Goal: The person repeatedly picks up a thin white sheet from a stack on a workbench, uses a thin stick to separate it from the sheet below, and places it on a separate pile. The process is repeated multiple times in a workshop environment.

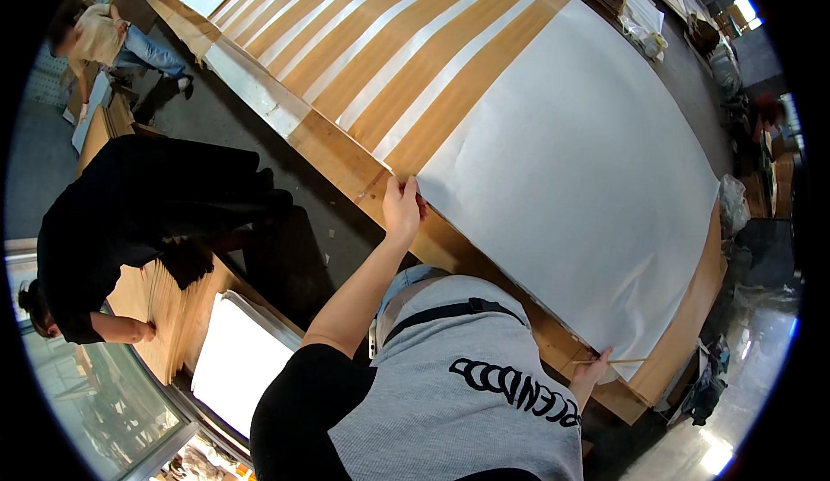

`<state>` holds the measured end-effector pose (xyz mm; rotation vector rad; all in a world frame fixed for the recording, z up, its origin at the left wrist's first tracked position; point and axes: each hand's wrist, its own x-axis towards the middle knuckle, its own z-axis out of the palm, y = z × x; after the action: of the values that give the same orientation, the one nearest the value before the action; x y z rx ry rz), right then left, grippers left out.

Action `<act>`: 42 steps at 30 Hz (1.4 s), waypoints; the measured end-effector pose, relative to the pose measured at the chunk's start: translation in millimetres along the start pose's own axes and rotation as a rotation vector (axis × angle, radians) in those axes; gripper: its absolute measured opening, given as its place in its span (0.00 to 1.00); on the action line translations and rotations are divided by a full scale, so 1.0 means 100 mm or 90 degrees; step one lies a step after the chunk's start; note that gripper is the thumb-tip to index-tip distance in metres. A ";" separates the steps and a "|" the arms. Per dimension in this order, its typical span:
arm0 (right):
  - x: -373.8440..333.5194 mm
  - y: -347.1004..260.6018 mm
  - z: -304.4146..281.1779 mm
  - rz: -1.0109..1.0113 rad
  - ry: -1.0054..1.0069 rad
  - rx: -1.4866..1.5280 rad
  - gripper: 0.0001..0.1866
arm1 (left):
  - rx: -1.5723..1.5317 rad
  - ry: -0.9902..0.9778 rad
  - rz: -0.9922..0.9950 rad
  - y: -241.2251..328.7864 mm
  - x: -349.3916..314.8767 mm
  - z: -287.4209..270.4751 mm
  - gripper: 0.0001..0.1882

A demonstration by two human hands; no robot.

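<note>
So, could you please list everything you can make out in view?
Large white sheet: one, white, centre right
Striped sheets: several, alternating brown and white, top centre
Wooden support: one visible, brown, beneath the sheets
Thin stick: one, tan, lower right
White stack: one, white, lower left
Brown stack: one, brown, left
Co-workers: two; one in black, left; one in a light top, upper left
Floor: grey, beyond the support
Background clutter, right: too small to count
Left hand: one, bare, at the white sheet's near edge
Right hand: one, bare, holding the stick
</note>
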<state>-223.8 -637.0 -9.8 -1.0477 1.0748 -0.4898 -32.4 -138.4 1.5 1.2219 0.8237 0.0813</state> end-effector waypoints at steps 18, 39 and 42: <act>-0.10 0.02 0.06 -0.015 0.010 0.008 0.21 | 0.008 0.019 -0.011 -0.02 0.03 0.05 0.11; -0.13 0.07 0.11 -0.054 0.080 -0.014 0.20 | 0.543 -0.554 0.757 0.00 -0.43 0.49 0.10; -0.23 0.07 0.20 -0.088 0.089 0.028 0.19 | 0.555 -0.560 0.727 0.04 -0.51 0.52 0.11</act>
<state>-216.9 -607.1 -2.9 -1.0654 1.1143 -0.7041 -36.3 -202.4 36.2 2.1728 -0.7730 0.0931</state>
